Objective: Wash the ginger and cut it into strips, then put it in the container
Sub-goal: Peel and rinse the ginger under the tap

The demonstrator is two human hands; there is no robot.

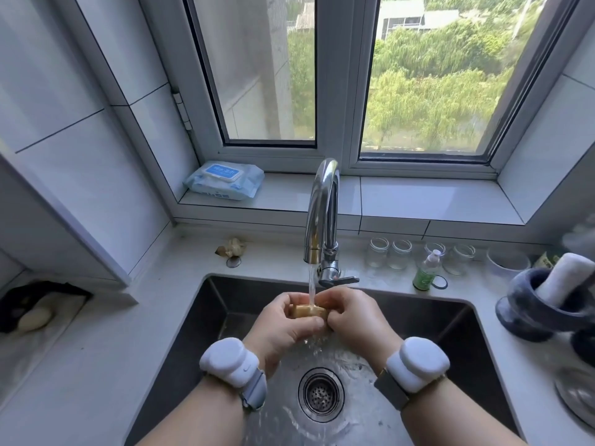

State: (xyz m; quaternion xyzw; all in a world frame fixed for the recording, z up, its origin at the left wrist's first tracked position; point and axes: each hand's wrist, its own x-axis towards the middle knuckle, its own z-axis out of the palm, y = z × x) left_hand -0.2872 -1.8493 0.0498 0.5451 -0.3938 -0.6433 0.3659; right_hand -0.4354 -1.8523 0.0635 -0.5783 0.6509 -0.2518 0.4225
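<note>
A: Where is the ginger [308, 310]?
B: Over the sink [180, 342], right under the water running from the faucet [322, 220], between both hands.
A: And each grip?
B: The left hand [283, 329] curls round its left end, thumb on top; the right hand [354, 317] pinches the other end.
A: What else is there?
B: A wet-wipe pack [224, 179] on the windowsill, glass jars [388, 253] and a mortar with pestle [544, 300] on the worktop [96, 365] to the right

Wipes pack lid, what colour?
Blue lid on a pale blue pack, on the windowsill; head view.
</note>
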